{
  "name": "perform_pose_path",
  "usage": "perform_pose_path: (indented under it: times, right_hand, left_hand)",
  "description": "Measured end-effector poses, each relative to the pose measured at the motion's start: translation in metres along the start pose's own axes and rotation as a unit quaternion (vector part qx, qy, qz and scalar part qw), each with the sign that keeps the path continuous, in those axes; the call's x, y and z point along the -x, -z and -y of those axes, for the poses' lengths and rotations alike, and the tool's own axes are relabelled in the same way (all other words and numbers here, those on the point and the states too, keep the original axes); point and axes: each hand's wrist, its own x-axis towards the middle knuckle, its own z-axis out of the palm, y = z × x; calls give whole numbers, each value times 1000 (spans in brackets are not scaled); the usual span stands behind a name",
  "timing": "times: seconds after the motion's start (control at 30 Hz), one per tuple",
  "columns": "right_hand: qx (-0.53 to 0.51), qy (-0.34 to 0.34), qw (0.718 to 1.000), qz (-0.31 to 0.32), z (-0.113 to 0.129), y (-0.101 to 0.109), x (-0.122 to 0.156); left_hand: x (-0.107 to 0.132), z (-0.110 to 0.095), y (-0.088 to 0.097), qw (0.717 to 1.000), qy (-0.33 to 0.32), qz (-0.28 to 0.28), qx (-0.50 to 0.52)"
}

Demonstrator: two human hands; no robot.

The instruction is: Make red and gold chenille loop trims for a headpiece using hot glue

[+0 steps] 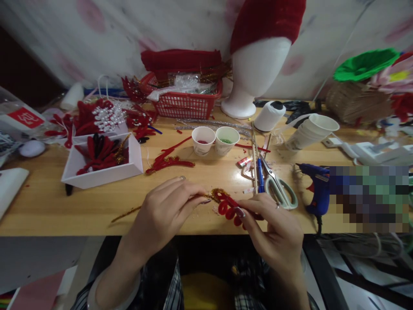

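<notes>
My right hand [274, 228] pinches a red pipe-cleaner ornament [230, 211] with a row of small loops along its lower side. A gold tinsel pipe cleaner [125, 213] passes through the closed fingers of my left hand [171, 206]. Its near end curls around the ornament's looped tip, and its other end sticks out to the left over the wooden table. Just beyond my hands lies another red ornament [169, 162] with gold loops. A pair of scissors [277, 183] with pale green handles rests close to my right hand.
A white box [106, 174] of red and black pieces stands left. Two paper cups [203, 146] hold red and green bits. Behind are a red basket [183, 105] and a white foam head [258, 69]. A blue glue gun [318, 189] lies right, near stacked cups [312, 131].
</notes>
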Motion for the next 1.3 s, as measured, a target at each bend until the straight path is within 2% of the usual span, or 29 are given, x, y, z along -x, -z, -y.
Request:
perform_pose_path:
  times: [0.47, 0.6, 0.73, 0.83, 0.9, 0.97, 1.03, 1.07, 1.13, 1.3]
  right_hand:
    - [-58, -53, 997, -16, 10, -4, 9]
    - [-16, -35, 999, -11, 9, -5, 6]
    - [77, 19, 997, 2, 1, -6, 0]
    - [127, 56, 990, 14, -5, -7, -4]
    - [138, 68, 988, 15, -7, -9, -6]
    - [143, 71, 987, 11, -8, -11, -9]
    - [151, 74, 986, 2, -10, -14, -12]
    - [158, 75, 985, -3, -11, -15, -13]
    - [172, 75, 982, -12, -13, -17, -16]
    - [197, 78, 977, -28, -21, -22, -20]
  left_hand:
    - [9, -5, -4, 999, 23, -2, 23]
    - [11, -4, -2, 998, 64, -8, 25]
    - [15, 0, -1, 992, 122, 1, 15]
    - [17, 4, -6, 991, 128, -34, 3]
    - [18, 5, -12, 988, 133, -77, 18]
    - [20, 4, -21, 978, 141, -151, 34]
    - [25, 2, -31, 956, 138, -255, 38]
    - [29, 1, -35, 953, 124, -274, 36]
    - [34, -1, -40, 956, 113, -271, 18]
    - [35, 1, -40, 960, 164, -211, 79]
